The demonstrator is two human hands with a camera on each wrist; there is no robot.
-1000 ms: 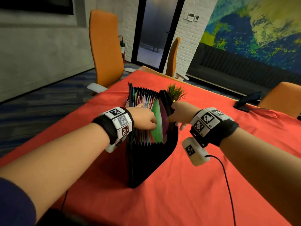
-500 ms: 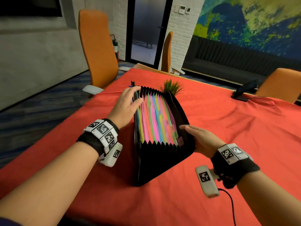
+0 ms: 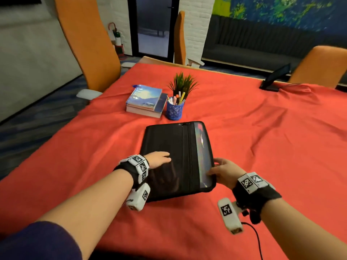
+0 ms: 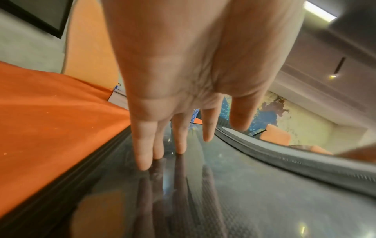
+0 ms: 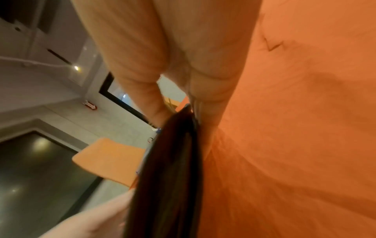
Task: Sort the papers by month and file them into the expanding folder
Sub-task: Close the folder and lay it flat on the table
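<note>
Half a second back: expanding folder upright, pockets fanned, coloured papers showing. Now collapsed flat on the red bench, near centre. Filing judged finished; fastening remains. Left hand grip apart, fingers pressing the glossy black cover. Right hand grip clamped on near-right edge, coloured strip visible.

My left hand and right hand are bare; each wrist wears a black band studded with white cubes printed with black square markers; a white tagged camera pod hangs below (the right one trails a black cable); a dark blue sleeve covers my left upper arm.
</note>
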